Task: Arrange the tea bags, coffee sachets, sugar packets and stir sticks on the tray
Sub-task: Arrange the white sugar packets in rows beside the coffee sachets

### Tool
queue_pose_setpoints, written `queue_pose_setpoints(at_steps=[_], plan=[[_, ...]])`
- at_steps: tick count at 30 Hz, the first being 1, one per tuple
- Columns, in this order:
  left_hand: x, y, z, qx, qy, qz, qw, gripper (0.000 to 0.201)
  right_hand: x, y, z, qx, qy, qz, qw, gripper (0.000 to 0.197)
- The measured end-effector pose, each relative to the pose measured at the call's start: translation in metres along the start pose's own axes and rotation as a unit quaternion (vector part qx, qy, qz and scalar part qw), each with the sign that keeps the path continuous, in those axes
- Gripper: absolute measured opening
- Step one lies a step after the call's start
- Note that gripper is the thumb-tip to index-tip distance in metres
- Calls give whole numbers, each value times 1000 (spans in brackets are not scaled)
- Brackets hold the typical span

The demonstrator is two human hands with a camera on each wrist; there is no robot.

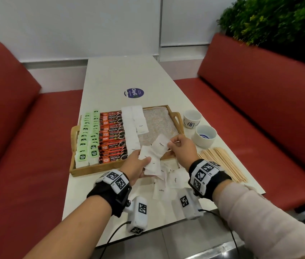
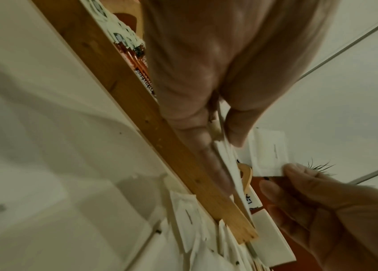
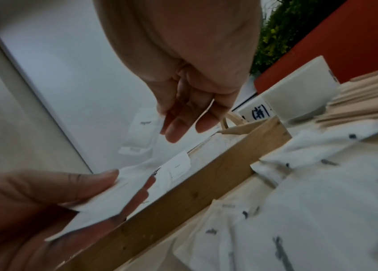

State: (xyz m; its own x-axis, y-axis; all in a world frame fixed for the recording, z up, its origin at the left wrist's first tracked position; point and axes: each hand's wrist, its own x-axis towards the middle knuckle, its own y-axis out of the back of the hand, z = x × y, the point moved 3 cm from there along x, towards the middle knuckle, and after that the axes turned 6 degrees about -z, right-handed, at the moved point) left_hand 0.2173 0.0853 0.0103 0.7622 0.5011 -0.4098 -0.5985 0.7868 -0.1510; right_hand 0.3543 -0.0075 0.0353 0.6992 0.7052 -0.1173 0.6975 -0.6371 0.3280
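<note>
Even, bright indoor light; wrist views dimmer, blurred, warped at edges.

"Sugar" is printed on the white sugar packet (image 1: 160, 145) pinched in the right hand (image 1: 180, 148) and on loose sugar packets (image 1: 175, 179) on the desk (image 1: 110, 75). The red coffee sachets (image 1: 112, 136) read "PREMIUM CLASSIC". A round dark sticker (image 1: 134, 93) on the desk reads "ClayG". A blue character marks the white cup (image 1: 191, 119); the green tea bag labels (image 1: 89, 136) are too small to read.

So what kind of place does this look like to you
Probably a café or restaurant booth: red padded benches flank a long white table bearing a round branded sticker, with a leafy plant behind the seat.
</note>
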Motion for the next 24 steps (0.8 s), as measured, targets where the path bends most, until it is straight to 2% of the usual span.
queue_pose_setpoints(at_steps=[6,12,17,24], plan=[[5,-4,9,26,-32,26,999,25,13,3,-11,-58,59,-24,996,20],[5,-12,16,29,-59,34,997,28,15,-7,-19,-45,71,-57,995,14],[9,-5,20,50,-78,71,993,31,21,-11,-19,-33,60,-61,996,13],[26,17,32,120,-114,103,981,36,32,-17,-26,-34,10,-136,990,11]])
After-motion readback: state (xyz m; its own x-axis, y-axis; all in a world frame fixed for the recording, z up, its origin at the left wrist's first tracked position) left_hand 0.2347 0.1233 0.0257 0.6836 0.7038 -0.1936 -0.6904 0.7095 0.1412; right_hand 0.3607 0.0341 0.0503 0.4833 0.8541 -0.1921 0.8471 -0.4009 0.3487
